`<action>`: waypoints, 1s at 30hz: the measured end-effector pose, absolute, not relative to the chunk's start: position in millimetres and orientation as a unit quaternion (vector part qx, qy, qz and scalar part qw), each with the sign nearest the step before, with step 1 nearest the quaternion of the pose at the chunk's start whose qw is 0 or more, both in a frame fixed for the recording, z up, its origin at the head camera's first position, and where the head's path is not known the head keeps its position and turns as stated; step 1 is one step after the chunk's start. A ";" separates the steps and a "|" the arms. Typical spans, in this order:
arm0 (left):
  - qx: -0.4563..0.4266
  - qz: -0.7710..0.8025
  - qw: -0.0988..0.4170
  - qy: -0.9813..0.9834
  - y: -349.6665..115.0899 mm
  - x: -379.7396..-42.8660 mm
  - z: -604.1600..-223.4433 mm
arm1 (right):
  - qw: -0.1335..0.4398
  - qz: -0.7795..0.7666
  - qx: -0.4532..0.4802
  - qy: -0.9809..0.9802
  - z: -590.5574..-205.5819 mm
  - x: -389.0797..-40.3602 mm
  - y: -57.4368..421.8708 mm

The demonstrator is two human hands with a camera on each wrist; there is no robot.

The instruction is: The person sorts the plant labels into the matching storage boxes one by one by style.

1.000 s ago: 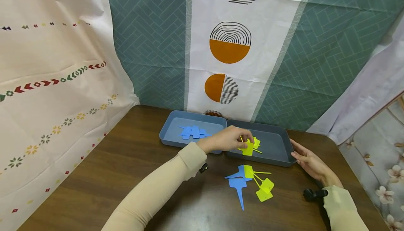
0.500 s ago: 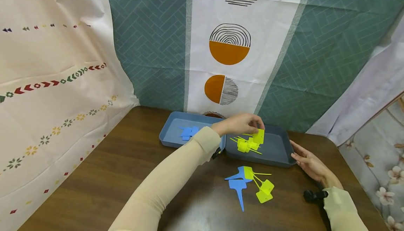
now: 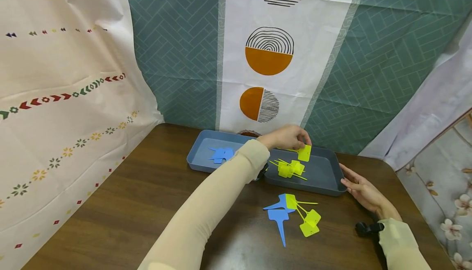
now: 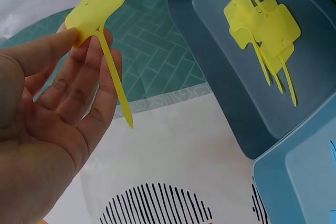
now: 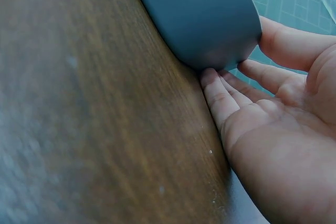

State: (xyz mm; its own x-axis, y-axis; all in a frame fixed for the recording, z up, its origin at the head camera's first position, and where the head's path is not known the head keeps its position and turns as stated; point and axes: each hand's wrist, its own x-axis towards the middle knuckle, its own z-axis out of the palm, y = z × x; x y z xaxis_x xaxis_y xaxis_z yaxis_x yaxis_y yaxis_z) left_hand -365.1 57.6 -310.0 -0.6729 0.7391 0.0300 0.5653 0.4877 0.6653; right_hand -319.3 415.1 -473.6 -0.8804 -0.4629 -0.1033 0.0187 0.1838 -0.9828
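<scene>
My left hand [image 3: 289, 137] pinches a yellow T-shaped plant label [image 4: 97, 11] between thumb and fingers. It is above the back of the dark grey-blue tray [image 3: 321, 175], the label's stem pointing away from its wide head. Below the hand, several yellow labels [image 3: 289, 169] lie in a loose pile in that tray. At the tray's right end, my right hand [image 3: 366, 192] touches the outer wall; in the right wrist view its thumb [image 5: 283, 38] is by the rim and its fairly straight fingers reach the bottom edge.
A lighter blue tray [image 3: 203, 155] adjoins the dark one on the left, with blue labels [image 3: 221, 154] inside, partly behind the left sleeve. On the wooden table [image 3: 129, 204], nearer the person, blue labels [image 3: 279, 216] and yellow labels [image 3: 309, 228] overlap. A patterned cloth [image 3: 177, 57] hangs behind.
My left hand has moved up and to the right over the dark tray, carrying the yellow label away from the pile. The right hand has stayed at the tray's end.
</scene>
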 end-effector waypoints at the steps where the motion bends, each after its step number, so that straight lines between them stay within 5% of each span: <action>1: 0.382 0.330 0.129 0.854 58.5 -365.4 -310.4 | 0.194 -0.621 -0.148 0.745 -473.7 -319.5 415.1; 30: 0.344 0.284 0.134 0.885 70.0 -376.8 -323.2 | 0.193 -0.622 -0.160 0.742 -476.9 -320.2 417.7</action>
State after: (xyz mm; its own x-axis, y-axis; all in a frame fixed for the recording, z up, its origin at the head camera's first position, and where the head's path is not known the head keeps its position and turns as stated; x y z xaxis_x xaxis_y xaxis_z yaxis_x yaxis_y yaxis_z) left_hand -376.8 70.0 -323.2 -0.7271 0.6853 -0.0412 0.5330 0.6014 0.5952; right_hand -320.2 417.7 -476.9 -0.8749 -0.4764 -0.0873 0.0024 0.1762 -0.9844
